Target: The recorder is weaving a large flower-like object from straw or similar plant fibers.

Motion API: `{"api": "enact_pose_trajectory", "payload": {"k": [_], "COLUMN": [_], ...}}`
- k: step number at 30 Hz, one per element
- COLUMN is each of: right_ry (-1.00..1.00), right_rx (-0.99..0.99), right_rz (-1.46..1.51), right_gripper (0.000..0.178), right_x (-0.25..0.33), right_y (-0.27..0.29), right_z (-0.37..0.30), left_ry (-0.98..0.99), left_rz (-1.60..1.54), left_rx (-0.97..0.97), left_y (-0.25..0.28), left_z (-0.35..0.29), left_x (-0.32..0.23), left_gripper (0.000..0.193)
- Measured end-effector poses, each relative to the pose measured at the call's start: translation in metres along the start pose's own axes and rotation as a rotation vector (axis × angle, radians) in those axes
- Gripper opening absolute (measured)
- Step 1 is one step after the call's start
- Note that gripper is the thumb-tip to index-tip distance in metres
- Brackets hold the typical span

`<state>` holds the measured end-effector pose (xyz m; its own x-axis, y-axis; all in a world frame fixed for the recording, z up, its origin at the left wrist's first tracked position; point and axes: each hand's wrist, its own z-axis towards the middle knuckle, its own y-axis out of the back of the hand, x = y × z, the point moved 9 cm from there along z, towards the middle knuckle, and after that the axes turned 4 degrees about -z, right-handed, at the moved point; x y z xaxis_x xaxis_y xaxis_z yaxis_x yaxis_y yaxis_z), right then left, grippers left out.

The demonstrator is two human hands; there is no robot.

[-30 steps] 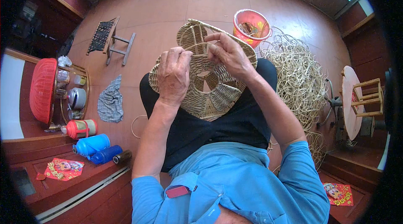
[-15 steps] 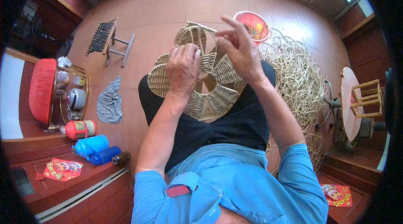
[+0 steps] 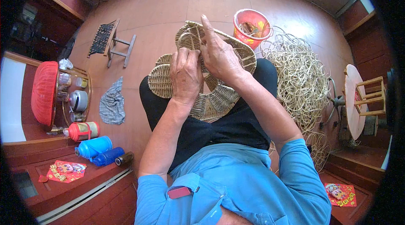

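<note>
Half a second before, the right hand (image 3: 221,58) was lifted away from the woven piece (image 3: 223,97) with its fingers spread; now it has come down close beside the left hand (image 3: 185,75), so both hands work at one same place. The left fingers are folded narrow, holding the woven piece where a thin loop (image 3: 188,33) rises. The right index finger points straight forward, the others bend beneath; they are partly hidden, so I cannot tell whether they pinch something. The piece lies over the black trousers (image 3: 211,132), between the knees, its upper rim reaching beyond the lap. On the right side, the red bucket (image 3: 244,38) is near that rim, and the cord pile (image 3: 295,81) comes close to the knee. To the left there is wider room, before the stool (image 3: 101,39) and the cloth (image 3: 112,105).
</note>
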<state>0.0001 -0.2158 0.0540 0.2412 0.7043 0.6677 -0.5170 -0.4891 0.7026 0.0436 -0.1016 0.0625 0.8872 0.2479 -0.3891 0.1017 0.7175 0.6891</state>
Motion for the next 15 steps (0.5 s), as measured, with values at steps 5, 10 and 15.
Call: {"api": "enact_pose_trajectory", "payload": {"k": [5, 10, 15], "right_ry": [0.039, -0.359, -0.47], "right_rx": [-0.184, 0.034, -0.282], "right_rz": [0.187, 1.125, 0.977], "right_gripper": [0.069, 0.063, 0.062], "right_x": [-0.021, -0.082, -0.253], "right_y": [0.016, 0.047, 0.189], "right_z": [-0.01, -0.028, -0.079], "left_ry": [-0.023, -0.177, -0.123], "left_rz": [0.039, -0.043, -0.03], "left_rx": [-0.019, 0.0, 0.032], "left_y": [0.002, -0.012, -0.03], "left_z": [-0.001, 0.01, 0.02], "left_x": [-0.005, -0.026, -0.022], "left_gripper": [0.015, 0.016, 0.011]}}
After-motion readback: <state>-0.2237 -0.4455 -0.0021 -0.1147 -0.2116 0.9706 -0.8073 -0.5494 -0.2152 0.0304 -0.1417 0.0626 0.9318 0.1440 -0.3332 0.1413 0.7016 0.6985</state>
